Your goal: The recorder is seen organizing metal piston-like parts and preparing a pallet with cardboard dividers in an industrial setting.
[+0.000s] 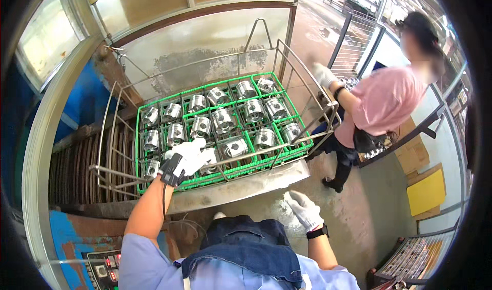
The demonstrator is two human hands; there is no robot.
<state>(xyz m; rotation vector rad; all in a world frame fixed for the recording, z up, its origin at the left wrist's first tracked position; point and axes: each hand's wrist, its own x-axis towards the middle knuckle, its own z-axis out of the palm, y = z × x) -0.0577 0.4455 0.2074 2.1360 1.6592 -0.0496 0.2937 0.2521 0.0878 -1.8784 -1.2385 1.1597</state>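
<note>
A wire basket edged in green (224,175) holds rows of shiny metal pistons, lying tilted in its divided cells. Above its front left part is my left hand (185,157) in a white glove, a black strap and thin cable at the wrist. Its fingers stretch out to the right, against or just above a front-row piston (209,160); contact cannot be made out. Another piston (235,147) lies on its side to the right. My right hand (304,211), also in a white glove, hangs low in front of the basket, fingers apart and holding nothing.
A metal rail frame (105,128) surrounds the basket, which rests above a metal ledge (246,187). At the right stands a co-worker in a pink shirt (384,100), one gloved hand (324,75) near the frame. Lower left is a control panel (105,269); lower right, a loaded rack (410,259).
</note>
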